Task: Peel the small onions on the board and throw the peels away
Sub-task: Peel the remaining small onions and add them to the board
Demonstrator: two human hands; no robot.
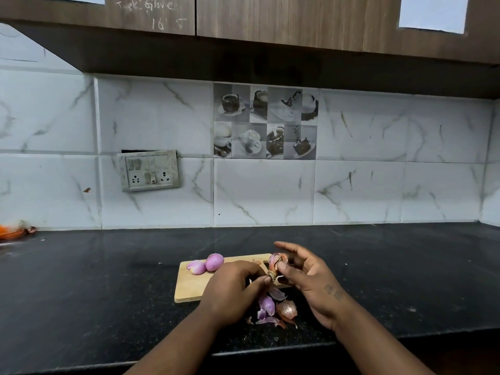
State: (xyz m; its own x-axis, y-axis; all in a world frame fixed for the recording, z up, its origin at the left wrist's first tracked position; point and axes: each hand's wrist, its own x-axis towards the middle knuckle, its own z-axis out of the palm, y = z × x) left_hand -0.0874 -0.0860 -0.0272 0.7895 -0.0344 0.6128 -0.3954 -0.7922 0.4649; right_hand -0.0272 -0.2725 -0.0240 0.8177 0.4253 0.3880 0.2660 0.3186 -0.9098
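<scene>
A small wooden cutting board (189, 285) lies on the black counter. Two peeled purple onions (208, 263) rest at its far left corner. Above the board's right end, my left hand (232, 290) and my right hand (305, 280) together hold a small onion (276, 262) with loose papery skin. My left fingertips pinch its lower end; my right thumb and fingers grip its side, with the index finger stretched out. A heap of purple and brown peels (273, 309) lies on the counter just in front of the board, between my wrists.
The black counter (108, 280) runs wide to both sides and ends at a marble-tiled wall. A switch and socket plate (148, 170) hangs on the wall at left. Something orange (13, 231) sits at the far left edge. Wooden cabinets (270, 17) hang overhead.
</scene>
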